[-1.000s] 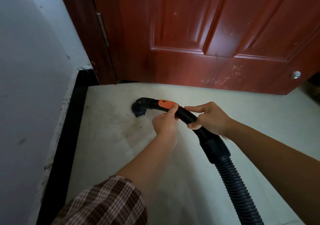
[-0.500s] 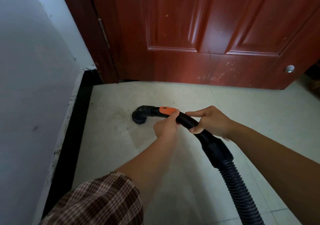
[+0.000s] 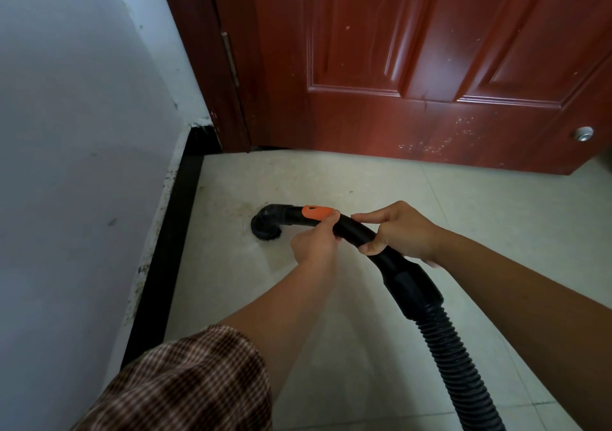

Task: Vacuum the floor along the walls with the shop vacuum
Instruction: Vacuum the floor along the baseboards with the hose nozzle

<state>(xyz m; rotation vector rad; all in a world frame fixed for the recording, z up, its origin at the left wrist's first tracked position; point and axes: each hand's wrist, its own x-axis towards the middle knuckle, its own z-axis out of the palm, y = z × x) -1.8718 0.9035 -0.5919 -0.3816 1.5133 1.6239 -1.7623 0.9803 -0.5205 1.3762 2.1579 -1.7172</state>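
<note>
Fingers point(image 3: 372, 247) of the right hand point(image 3: 402, 232) curl over the top of the black vacuum wand point(image 3: 354, 230) and wrap under it, gripping the curved tube just ahead of its wide cuff point(image 3: 410, 288). The left hand point(image 3: 314, 243), reaching in from a plaid sleeve point(image 3: 185, 384), holds the wand just in front of the right hand. Its fingertips pinch the tube at the rear end of the orange slider point(image 3: 316, 212). The two hands sit close together without quite touching.

From the head camera, the wand runs forward and left to a round black nozzle point(image 3: 266, 225), which points down and rests on the pale tiled floor point(image 3: 496, 215). The nozzle stands near the corner where the wall meets the doorway, closer to the black baseboard point(image 3: 172, 232) than to the door, but apart from both. Brownish specks and smudges mark the tiles around it. Behind the cuff, a ribbed black hose point(image 3: 457, 361) trails back toward the lower right edge of the view.

A grey-white wall point(image 3: 66, 132) fills the left side, with chipped paint along its bottom edge. A reddish-brown panelled door point(image 3: 430, 66) spans the top, with a hinge point(image 3: 229, 56) at its left edge and a small silver doorstop point(image 3: 583, 133) low on its right.
</note>
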